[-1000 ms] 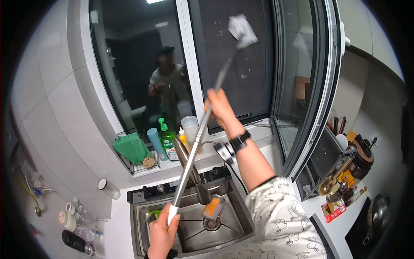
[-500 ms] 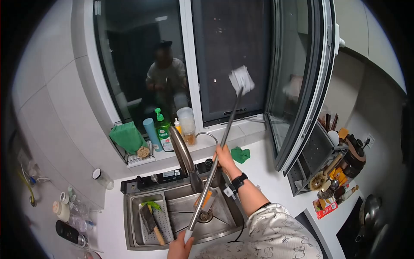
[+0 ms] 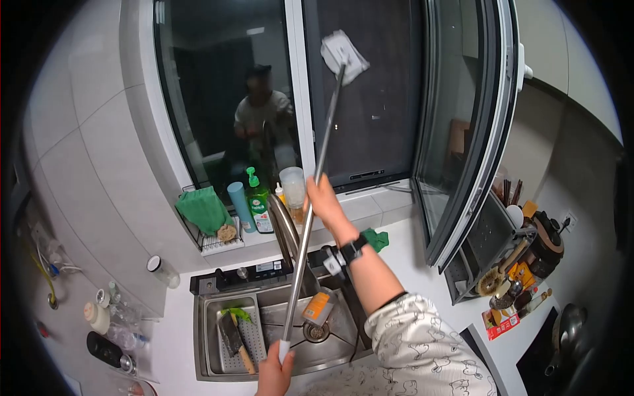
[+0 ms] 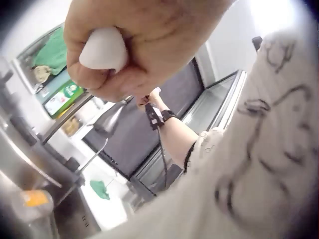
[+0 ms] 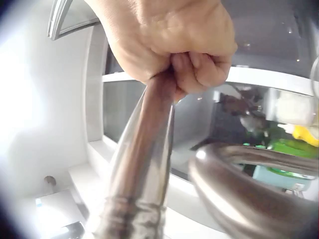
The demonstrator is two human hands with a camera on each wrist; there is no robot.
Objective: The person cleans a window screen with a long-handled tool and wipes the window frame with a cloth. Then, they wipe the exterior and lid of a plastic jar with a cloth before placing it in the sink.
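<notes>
A long metal-poled mop [image 3: 302, 261] slants up from the sink's front to the dark window screen [image 3: 380, 138]. Its white cloth head [image 3: 345, 58] lies against the upper part of that screen. My right hand [image 3: 323, 204] grips the pole partway up, level with the sill; in the right wrist view its fingers [image 5: 209, 72] wrap the pole [image 5: 137, 149]. Down at the lower end, my left hand [image 3: 274, 375] holds the white grip. The left wrist view shows the butt of this grip [image 4: 103, 50] poking out of the curled left fist [image 4: 154, 30].
Right behind the pole rises the curved faucet [image 3: 284, 224]. The sink [image 3: 356, 310] holds a cleaver [image 3: 231, 335] and an orange-labelled container [image 3: 319, 307]. Bottles, including green dish soap [image 3: 259, 208], line the sill. At right an opened window sash [image 3: 462, 132] juts inward.
The mop head went down the screen, then back up, ending farther left than a second ago. My right hand dropped and rose with the pole; both hands kept their hold.
</notes>
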